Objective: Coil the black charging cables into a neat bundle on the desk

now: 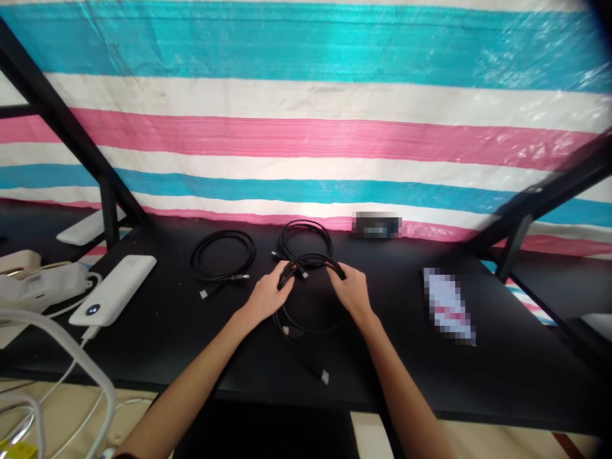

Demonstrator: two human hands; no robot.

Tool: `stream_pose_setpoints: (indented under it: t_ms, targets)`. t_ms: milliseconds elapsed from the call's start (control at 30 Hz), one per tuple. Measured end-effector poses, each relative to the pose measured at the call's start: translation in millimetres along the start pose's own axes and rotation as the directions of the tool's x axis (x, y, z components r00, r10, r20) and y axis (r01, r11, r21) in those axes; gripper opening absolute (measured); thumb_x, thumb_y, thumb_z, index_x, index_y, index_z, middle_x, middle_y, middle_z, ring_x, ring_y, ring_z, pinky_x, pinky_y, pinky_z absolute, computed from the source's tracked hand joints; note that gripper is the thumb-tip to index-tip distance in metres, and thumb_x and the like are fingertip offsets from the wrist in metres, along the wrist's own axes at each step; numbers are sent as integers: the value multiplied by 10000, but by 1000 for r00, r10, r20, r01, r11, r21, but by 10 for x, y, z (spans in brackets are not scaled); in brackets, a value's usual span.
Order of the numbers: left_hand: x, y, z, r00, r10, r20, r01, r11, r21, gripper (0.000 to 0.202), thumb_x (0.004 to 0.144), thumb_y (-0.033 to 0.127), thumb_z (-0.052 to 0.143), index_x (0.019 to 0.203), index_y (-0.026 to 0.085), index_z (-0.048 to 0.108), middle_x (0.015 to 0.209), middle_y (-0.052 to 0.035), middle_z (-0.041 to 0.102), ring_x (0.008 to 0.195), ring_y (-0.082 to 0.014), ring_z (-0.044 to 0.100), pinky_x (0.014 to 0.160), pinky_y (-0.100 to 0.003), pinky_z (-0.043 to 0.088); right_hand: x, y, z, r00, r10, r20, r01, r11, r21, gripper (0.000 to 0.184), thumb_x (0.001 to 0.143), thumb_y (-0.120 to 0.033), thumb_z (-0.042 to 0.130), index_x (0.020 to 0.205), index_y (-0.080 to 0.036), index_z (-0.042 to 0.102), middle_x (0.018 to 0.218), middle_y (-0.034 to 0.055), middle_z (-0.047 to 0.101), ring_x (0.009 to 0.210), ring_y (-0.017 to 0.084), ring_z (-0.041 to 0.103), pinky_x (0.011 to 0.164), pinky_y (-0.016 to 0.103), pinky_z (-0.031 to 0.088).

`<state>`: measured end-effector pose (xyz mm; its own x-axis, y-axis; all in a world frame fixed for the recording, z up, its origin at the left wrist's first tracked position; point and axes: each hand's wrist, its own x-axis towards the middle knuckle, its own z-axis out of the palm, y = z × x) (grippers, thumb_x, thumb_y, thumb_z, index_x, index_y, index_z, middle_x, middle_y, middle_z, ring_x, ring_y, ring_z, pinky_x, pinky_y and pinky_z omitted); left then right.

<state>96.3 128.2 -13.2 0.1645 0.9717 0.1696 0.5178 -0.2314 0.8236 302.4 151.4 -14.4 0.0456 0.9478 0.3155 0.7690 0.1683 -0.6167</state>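
Left hand (268, 294) and right hand (351, 290) clasp opposite sides of a black cable coil (310, 257), apparently to hold its loops together above the table (478, 382).

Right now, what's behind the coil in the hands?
A second coiled black cable lies on the black table, with the striped tarp beyond. The held coil overlaps its near edge, hiding that part.
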Motion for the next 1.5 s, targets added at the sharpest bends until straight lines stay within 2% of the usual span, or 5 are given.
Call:
stream_pose_setpoints:
  t_ms: [567, 933, 1100, 1233, 1500]
  targets:
    - [24, -69, -51, 997, 35, -74, 6, 870, 492, 364, 875, 386, 437, 1191, 308, 598, 864, -60, 726, 653, -215, 658, 636, -290, 443, -99, -118, 83, 965, -235, 119, 230, 972, 48, 366, 840, -295, 519, 1204, -293, 557, 1117, 12, 656, 918, 200, 648, 777, 301, 504]
    - [41, -70, -9, 997, -74, 0, 73, 973, -219, 395, 787, 413, 558, 1073, 162, 662, 481, 7, 594, 363, -113, 466, 457, -237, 379, -66, -102, 82, 977, -180, 117, 139, 946, 293, 216, 849, -327, 504, 947, -222, 665, 947, 40, 701, 840, 210, 662, 763, 319, 511]
    - [61, 51, -136, 964, -105, 245, 252, 654, -713, 535, 834, 523, 391, 1107, 106, 584, 408, 35, 465, 411, -142, 500, 476, -250, 382, -59, -176, -34, 973, -25, 230, -136, 741, 658, 326, 811, -462, 526, 968, -195, 630, 668, -13, 609, 302, 44, 382, 283, 196, 314]
    - [106, 62, -233, 960, -168, 224, 280, 549, -788, 566, 840, 533, 303, 1096, 105, 571, 544, -28, 575, 600, -178, 591, 566, -264, 429, -43, -190, -123, 974, 50, 219, -217, 466, 858, 336, 786, -496, 567, 935, -196, 594, 451, -120, 238, 306, 25, 182, 263, 143, 214]
    - [85, 120, -132, 963, -150, 224, 267, 431, -862, 591, 848, 598, 314, 1192, 151, 489, 941, -101, 672, 848, -216, 638, 771, -334, 455, -7, -197, -159, 977, 139, 159, -184, 192, 964, 288, 767, -464, 630, 923, -225, 588, 484, -114, 239, 341, 21, 122, 267, 106, 159]
